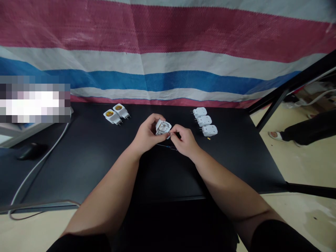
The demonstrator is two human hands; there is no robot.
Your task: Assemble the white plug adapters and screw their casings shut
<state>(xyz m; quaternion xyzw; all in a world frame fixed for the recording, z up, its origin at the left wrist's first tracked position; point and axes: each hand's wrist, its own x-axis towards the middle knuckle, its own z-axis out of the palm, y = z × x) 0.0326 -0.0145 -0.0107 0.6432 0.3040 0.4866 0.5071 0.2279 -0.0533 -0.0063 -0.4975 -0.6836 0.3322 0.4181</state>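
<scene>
My left hand [149, 134] is closed around a white plastic plug-in lamp socket [163, 126], its hollow side facing up with inner parts showing. At the socket's near right edge, the thumb and forefinger of my right hand [183, 139] pinch something small that I cannot make out. Below the hands lies a thin dark tool [167, 147], partly hidden. To the left are two white plug sockets with gold-coloured threaded insides [115, 113]. Three white plug pieces with metal pins [204, 121] form a row on the right, beside a tiny brass-coloured part [209, 139].
The black table [86, 168] carries a dark mouse [30, 151] and a white cable [39, 162] on the left. A striped sheet [162, 80] hangs behind it. Black frame bars [273, 108] stand at the right, where a person's legs [309, 129] show.
</scene>
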